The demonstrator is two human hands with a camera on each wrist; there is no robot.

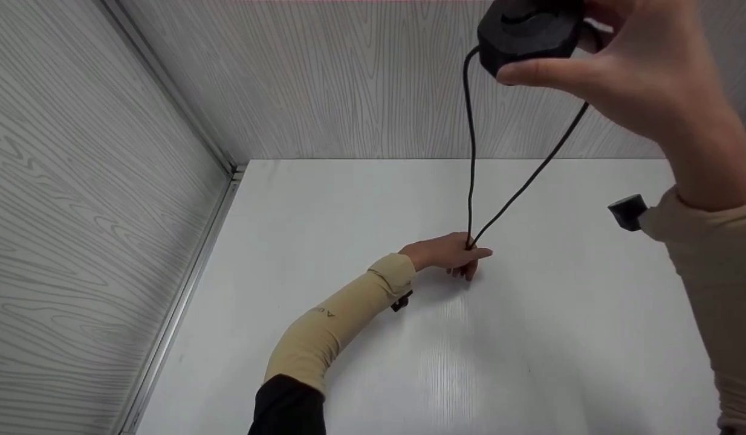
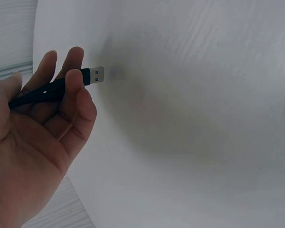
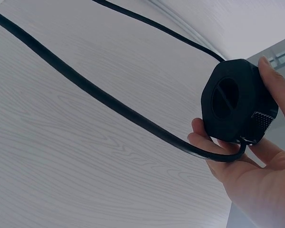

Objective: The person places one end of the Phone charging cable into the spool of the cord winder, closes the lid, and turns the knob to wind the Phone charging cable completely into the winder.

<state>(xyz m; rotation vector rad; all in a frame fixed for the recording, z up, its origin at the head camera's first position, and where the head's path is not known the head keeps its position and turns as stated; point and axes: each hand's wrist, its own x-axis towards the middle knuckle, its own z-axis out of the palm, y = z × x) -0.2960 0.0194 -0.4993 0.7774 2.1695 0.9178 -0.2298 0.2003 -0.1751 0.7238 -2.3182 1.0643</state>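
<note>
My right hand (image 1: 657,78) grips a black many-sided device (image 1: 530,42) high up at the top right of the head view. In the right wrist view, that device (image 3: 223,99) has a round recess with a bar across it and a dotted patch on its side. Two strands of black cable (image 1: 471,133) run from beside the device down to my left hand (image 1: 445,251), low over the white table. The left wrist view shows my left fingers curled round a USB plug (image 2: 97,74) and its cable, metal end pointing outward.
The white tabletop (image 1: 324,205) lies beneath both arms. A pale wood-grain panel (image 1: 349,78) rises behind it, and another panel (image 1: 77,241) stands at the left with a metal strip along its edge. Small black wrist mounts (image 1: 629,212) sit at the sleeves.
</note>
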